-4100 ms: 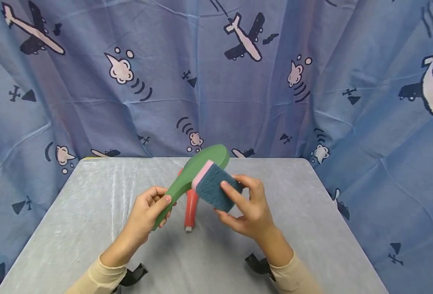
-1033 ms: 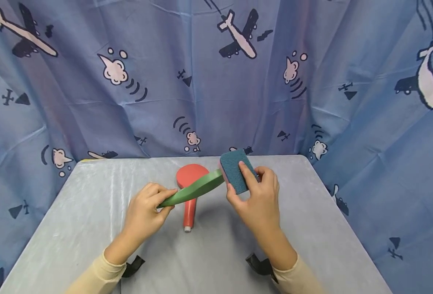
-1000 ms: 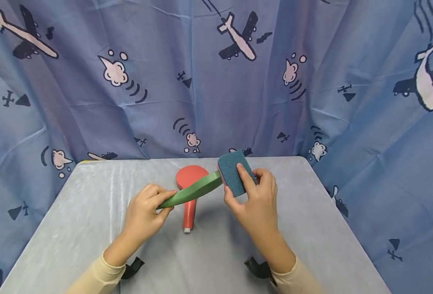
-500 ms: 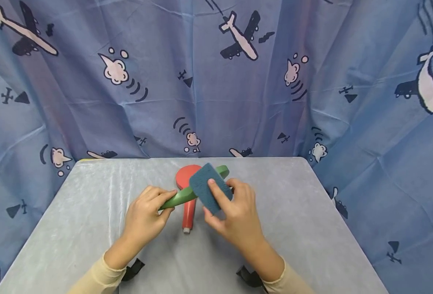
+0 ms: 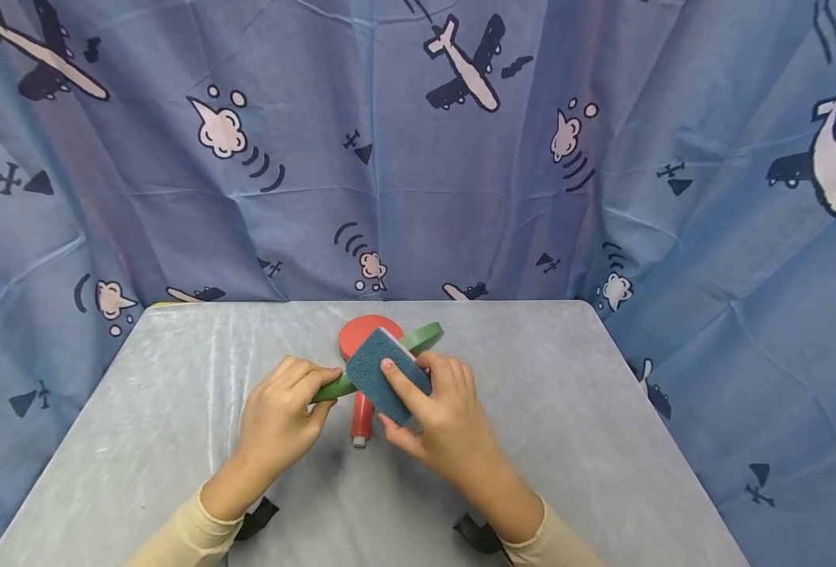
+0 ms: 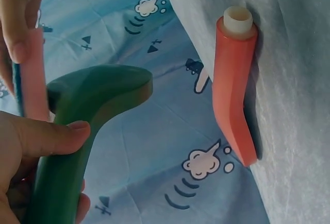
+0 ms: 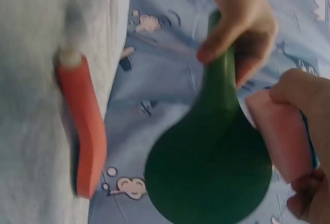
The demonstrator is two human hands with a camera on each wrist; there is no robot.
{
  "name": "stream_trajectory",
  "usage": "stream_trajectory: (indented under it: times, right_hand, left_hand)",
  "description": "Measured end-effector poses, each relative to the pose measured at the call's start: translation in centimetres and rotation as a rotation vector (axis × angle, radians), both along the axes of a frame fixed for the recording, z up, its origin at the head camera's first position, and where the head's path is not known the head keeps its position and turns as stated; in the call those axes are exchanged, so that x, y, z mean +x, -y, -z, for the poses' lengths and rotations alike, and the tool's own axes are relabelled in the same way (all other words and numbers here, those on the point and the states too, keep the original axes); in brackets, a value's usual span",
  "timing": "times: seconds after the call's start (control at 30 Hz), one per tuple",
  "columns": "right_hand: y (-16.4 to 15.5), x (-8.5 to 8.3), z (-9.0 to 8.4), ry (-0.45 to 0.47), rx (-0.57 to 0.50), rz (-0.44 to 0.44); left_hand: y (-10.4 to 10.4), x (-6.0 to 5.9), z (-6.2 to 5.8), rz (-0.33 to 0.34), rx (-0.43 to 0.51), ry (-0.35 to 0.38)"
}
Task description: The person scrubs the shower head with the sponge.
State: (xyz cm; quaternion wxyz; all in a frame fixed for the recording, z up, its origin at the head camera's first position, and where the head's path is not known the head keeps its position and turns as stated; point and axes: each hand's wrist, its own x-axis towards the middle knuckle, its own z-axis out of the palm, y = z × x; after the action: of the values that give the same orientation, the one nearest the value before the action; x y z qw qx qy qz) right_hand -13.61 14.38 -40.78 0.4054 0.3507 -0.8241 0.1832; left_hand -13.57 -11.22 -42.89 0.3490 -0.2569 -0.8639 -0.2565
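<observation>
Green paddle-shaped plastic scoop (image 5: pixel 389 358): held clear above the table, long axis running from near-left up to far-right, handle end toward the left hand (image 5: pixel 279 417), broad rounded head toward the far right. Seen nearly edge-on from the head camera; broad face shown in the right wrist view (image 7: pixel 211 175).

Grey cloth-covered table (image 5: pixel 141 441): beneath both hands, backed by a blue curtain printed with aeroplanes (image 5: pixel 460 157).

Red paddle-shaped plastic scoop (image 5: pixel 364 370): lying flat on the table directly below the green one, handle pointing toward the person, crossed by it from above, touched by neither hand.

Blue scouring sponge with pink backing (image 5: pixel 385 374): pressed against the middle of the green scoop, pink side against the plastic, scouring side toward the camera.

Left hand: fingers and thumb wrapped round the green handle (image 6: pixel 56 147).

Right hand (image 5: pixel 439 417): closed round the sponge, index finger laid across its blue face, thumb beneath. Right hand nearer the scoop's head; left hand at the handle.
</observation>
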Motion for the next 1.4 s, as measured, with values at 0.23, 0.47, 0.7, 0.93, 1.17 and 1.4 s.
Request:
stream_trajectory:
  times: [0.23, 0.47, 0.7, 0.93, 1.17, 1.4]
  right_hand:
    - [-2.0, -0.9, -1.0, 0.029, -0.210, 0.204]
    - [-0.5, -0.3, -0.4, -0.014, -0.136, 0.061]
    - [-2.7, -1.7, -0.9, 0.113, -0.291, 0.182]
    - [-2.1, -1.2, -0.9, 0.116, -0.291, 0.045]
    - [-1.8, -1.2, -0.5, 0.142, -0.273, -0.018]
    - [-5.4, -4.1, -0.3, 0.607, -0.660, -0.021]
  left_hand:
    - [0.0, 0.1, -0.2, -0.007, 0.028, -0.005]
    - [0.1, 0.1, -0.3, -0.009, 0.041, -0.024]
    - [0.2, 0.1, -0.6, -0.004, 0.056, -0.018]
    - [0.5, 0.2, -0.7, -0.013, 0.062, -0.046]
    - [0.1, 0.3, -0.4, 0.001, 0.053, -0.022]
    - [0.1, 0.4, -0.8, 0.020, 0.122, -0.010]
